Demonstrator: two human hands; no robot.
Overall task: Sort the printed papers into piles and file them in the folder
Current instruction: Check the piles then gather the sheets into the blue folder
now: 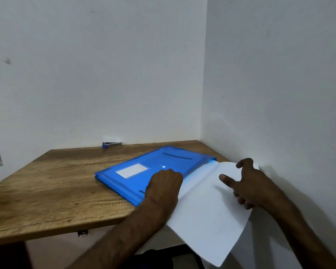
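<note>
At the corner table [47,191], we find filing in progress, not complete.
The papers [206,216] sit partly inside the blue folder [136,167], the rest overhanging the table's edge; no separate piles are visible. The right hand [248,187] grips the sheaf, thumb on top. The left hand [163,183] rests on the folder's open edge, fingers bent out of sight; we cannot tell its grip. A stapler [112,145] lies against the wall, well apart and obstructing nothing.

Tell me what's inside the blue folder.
Some white paper reaches into the blue folder through its open side, most of it outside. Dark printed lines show faintly through the translucent cover. How many sheets lie inside cannot be seen.
</note>
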